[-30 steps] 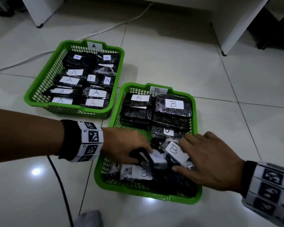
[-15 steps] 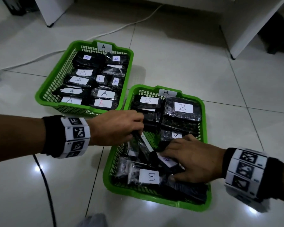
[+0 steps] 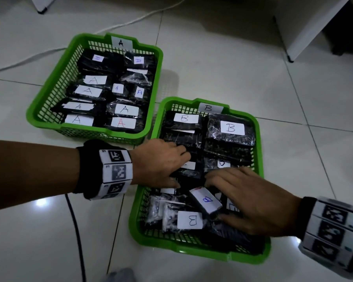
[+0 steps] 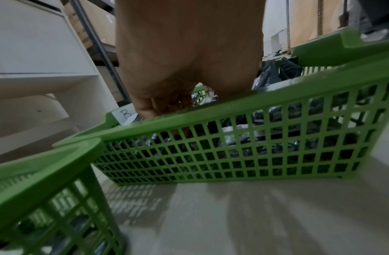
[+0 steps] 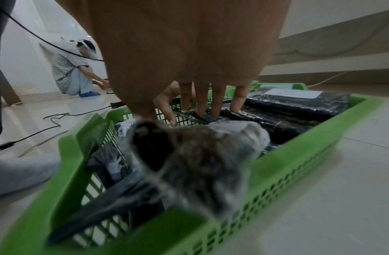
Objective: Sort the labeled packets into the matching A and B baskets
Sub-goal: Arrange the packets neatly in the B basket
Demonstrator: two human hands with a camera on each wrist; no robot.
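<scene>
Here, two green lattice-walled plastic baskets sit touching at one corner on glossy pale floor tiles. Basket A (image 3: 49,117) holds black, film-wrapped packets with white paper labels marked A. Basket B (image 3: 259,151) holds like packets (image 3: 230,130) marked B, flat at the far end and jumbled at the near end. The left hand (image 3: 159,161) reaches over basket B's left rim, fingers curled down onto a dark packet in the middle; whether it grasps that packet cannot be told. The right hand (image 3: 253,198) lies spread over the near pile, its straight fingers (image 5: 217,101) pressing on the packets, gripping nothing. A tilted packet with a blue B label (image 3: 206,200) lies just beside its thumb. A black cable (image 3: 75,231) crosses the floor under the left wrist, a white cable (image 3: 29,58) runs behind basket A, and white furniture (image 3: 306,27) stands beyond. In the right wrist view, a crouching person (image 5: 73,72) is in the background.
</scene>
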